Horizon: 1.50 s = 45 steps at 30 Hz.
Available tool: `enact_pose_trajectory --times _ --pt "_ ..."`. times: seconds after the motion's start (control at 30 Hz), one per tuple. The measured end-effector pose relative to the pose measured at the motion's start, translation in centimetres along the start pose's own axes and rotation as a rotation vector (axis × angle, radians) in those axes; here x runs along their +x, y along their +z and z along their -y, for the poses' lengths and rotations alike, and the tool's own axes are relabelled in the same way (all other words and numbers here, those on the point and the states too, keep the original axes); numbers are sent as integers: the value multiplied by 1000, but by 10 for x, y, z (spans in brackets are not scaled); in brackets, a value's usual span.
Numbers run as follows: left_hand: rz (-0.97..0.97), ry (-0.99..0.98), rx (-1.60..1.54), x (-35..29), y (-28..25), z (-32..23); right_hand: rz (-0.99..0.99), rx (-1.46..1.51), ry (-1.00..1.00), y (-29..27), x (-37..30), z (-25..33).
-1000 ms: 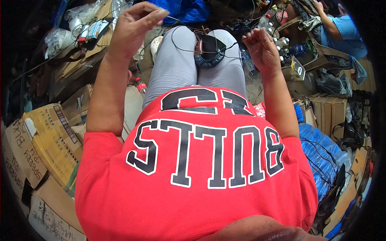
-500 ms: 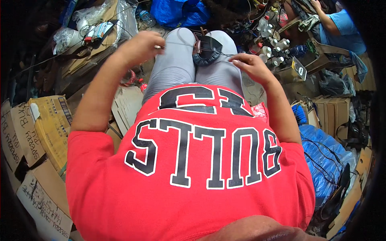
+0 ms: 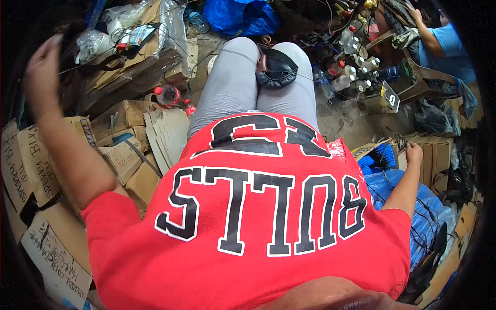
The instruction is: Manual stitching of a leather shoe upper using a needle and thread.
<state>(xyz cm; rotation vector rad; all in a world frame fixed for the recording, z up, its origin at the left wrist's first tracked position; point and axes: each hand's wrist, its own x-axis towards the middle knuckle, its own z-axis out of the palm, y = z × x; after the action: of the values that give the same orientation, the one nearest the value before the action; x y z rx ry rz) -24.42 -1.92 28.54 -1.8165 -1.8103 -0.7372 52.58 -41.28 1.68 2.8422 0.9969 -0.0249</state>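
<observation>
A dark shoe-like piece (image 3: pixel 277 71) with a gathered black rim and a brown strip sits between my knees. A thin dark thread shows close to it. My left hand (image 3: pixel 44 77) is raised far out to the left, near the plastic-wrapped stack, and its fingers are smeared by motion. Out to the right, my right hand (image 3: pixel 413 154) is closed beside the cardboard boxes (image 3: pixel 436 155), above the blue plastic bundle (image 3: pixel 398 181). What its fingers hold, if anything, is too small to make out. Neither hand touches the piece on my lap.
Marked cardboard boxes (image 3: pixel 64 155) crowd my left side. Several capped bottles (image 3: pixel 356 72) stand ahead to the right, and a red-labelled bottle (image 3: pixel 168 95) lies by my left thigh. A blue bag (image 3: pixel 240 18) is ahead. Another person's arm (image 3: pixel 429 39) reaches in at the far right.
Both hands have moved apart from beside my knees, the left outward to the left and the right outward and back to the right. The dark piece stays between my knees.
</observation>
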Motion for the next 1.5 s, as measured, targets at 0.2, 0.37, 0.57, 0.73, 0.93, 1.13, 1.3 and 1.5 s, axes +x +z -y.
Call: enact_pose_trajectory --times 0.2,0.37,0.57,0.73,0.93,1.13,1.3,1.5 --pt "686 546 -722 -104 105 -121 303 523 -360 8 -12 132" --pt "901 818 -878 -167 147 -177 691 1223 -496 -60 -102 335" --pt "1105 747 -1079 -173 169 -187 809 1348 -350 -58 -114 369" --pt "1230 800 -1029 -161 178 -187 788 1346 -240 -57 -120 373" --pt "1390 659 -1117 -144 201 -180 808 1441 -113 -56 -138 356" --pt "1335 420 -1362 -135 241 -183 770 1578 41 -49 -137 323" --pt "995 605 -1338 -133 210 -233 525 1285 -245 -63 -111 325" --pt "1228 983 -1291 -165 206 -282 448 1130 -545 -70 -90 364"
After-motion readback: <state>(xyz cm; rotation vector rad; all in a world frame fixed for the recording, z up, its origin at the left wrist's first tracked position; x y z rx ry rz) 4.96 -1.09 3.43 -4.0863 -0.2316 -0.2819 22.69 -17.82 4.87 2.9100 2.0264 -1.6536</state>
